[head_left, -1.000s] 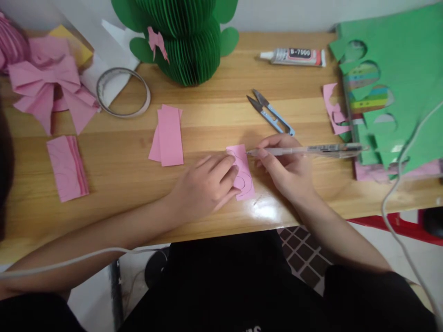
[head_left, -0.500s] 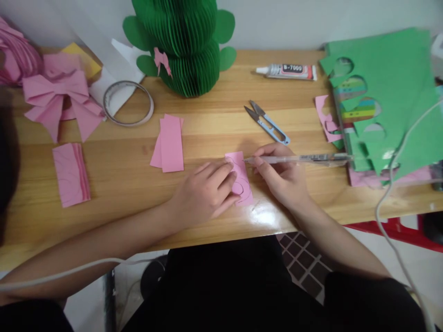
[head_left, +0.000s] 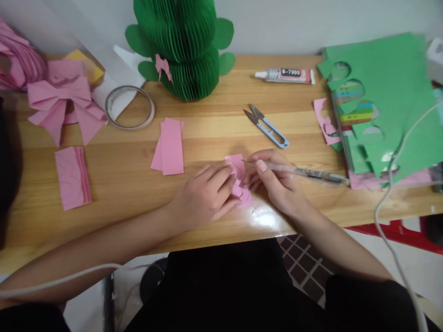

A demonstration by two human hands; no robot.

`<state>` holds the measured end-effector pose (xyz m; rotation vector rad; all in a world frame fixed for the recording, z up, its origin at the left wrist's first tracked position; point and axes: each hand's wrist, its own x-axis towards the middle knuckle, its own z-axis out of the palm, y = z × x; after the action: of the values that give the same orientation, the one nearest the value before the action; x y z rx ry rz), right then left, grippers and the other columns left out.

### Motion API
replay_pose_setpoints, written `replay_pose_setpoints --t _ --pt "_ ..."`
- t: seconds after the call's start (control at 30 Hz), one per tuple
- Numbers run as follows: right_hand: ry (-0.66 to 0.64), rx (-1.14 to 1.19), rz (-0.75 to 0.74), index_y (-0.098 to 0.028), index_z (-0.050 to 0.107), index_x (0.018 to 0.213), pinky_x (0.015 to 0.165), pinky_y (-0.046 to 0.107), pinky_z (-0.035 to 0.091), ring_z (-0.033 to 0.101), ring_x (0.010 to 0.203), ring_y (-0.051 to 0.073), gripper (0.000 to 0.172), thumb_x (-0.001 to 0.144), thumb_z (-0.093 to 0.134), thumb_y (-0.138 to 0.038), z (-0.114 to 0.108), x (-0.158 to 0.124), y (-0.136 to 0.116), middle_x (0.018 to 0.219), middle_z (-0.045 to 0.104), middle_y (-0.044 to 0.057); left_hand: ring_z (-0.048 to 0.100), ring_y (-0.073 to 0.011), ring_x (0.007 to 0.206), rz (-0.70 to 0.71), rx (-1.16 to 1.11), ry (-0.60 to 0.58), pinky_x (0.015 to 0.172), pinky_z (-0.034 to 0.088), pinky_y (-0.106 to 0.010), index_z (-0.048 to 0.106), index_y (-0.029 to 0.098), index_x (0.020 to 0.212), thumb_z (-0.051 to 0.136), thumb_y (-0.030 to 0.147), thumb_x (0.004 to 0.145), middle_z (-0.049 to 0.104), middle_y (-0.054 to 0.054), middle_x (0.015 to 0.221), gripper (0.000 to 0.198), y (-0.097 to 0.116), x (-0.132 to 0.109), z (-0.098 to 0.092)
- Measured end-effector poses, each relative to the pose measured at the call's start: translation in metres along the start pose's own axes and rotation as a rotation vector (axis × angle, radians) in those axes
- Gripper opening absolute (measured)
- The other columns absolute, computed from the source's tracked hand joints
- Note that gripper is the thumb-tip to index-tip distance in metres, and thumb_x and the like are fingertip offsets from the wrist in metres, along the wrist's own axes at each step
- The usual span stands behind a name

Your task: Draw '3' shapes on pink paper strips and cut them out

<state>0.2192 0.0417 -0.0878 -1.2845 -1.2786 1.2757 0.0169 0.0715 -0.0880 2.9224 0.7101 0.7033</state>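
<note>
A pink paper strip (head_left: 238,167) with curved drawn lines lies on the wooden table in front of me. My left hand (head_left: 212,190) holds it down from the left, fingers bent together over its edge; the thumb is hidden. A clear-barrelled pen (head_left: 308,172) is pinched in my right hand (head_left: 273,177), its tip at the strip's upper right edge. The lower fingers of that hand rest against the strip's right side. Beyond my right hand lie blue-handled thread snips (head_left: 266,127), blades apart. Two plain pink strips (head_left: 173,148) overlap to the left.
A stack of marked pink strips (head_left: 71,179), a pink paper bow (head_left: 65,101) and a tape roll (head_left: 149,113) are at left. Behind stands a green honeycomb paper piece (head_left: 192,74). A glue tube (head_left: 289,75), green sheets (head_left: 398,101) and a white cable (head_left: 384,203) are at right.
The pen's back end has swung down toward me, and my right fingers have come in over the strip's right side. My left hand stays on the strip. The view has shifted slightly.
</note>
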Motion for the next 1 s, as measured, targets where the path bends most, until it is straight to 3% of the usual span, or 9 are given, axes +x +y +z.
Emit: replay_pose_setpoints --t 0.27,0.4,0.5,1.0 --pt "-0.015 -0.039 -0.049 -0.024 0.062 0.103 0.051 0.023 0.05 0.066 0.06 0.011 0.024 0.099 0.05 -0.045 -0.0005 0.0 0.0025 0.07 0.065 -0.003 0.068 -0.0308 0.107 -0.005 0.002 -0.038 0.093 0.056 -0.041 0.067 0.006 0.107 0.059 0.036 0.096 0.07 -0.017 0.111 0.033 0.0004 -0.0019 0.0009" --pt "0.109 -0.16 -0.148 -0.023 0.066 0.098 0.055 0.025 0.048 0.059 0.059 0.01 0.027 0.099 0.051 -0.045 -0.0012 0.002 0.004 0.068 0.06 -0.003 0.068 -0.0295 0.106 0.006 0.022 -0.034 0.092 0.057 -0.041 0.067 0.007 0.108 0.056 0.037 0.098 0.07 -0.017 0.111 0.034 0.0008 -0.001 -0.0002" --pt "0.156 -0.204 -0.142 -0.022 0.066 0.091 0.056 0.026 0.047 0.057 0.061 0.011 0.024 0.097 0.055 -0.042 -0.0013 0.0043 0.0055 0.067 0.059 -0.003 0.067 -0.0286 0.107 0.008 0.028 -0.044 0.093 0.056 -0.04 0.067 0.007 0.109 0.054 0.037 0.099 0.07 -0.016 0.112 0.034 0.0014 -0.0007 -0.0004" --pt "0.092 -0.292 -0.125 -0.019 0.064 0.086 0.055 0.025 0.047 0.057 0.058 0.01 0.021 0.096 0.055 -0.036 0.0007 0.0073 0.0019 0.066 0.06 -0.003 0.064 -0.032 0.112 0.016 0.019 -0.079 0.093 0.053 -0.041 0.069 0.005 0.107 0.054 0.036 0.098 0.07 -0.016 0.118 0.036 0.0043 -0.0025 -0.0008"
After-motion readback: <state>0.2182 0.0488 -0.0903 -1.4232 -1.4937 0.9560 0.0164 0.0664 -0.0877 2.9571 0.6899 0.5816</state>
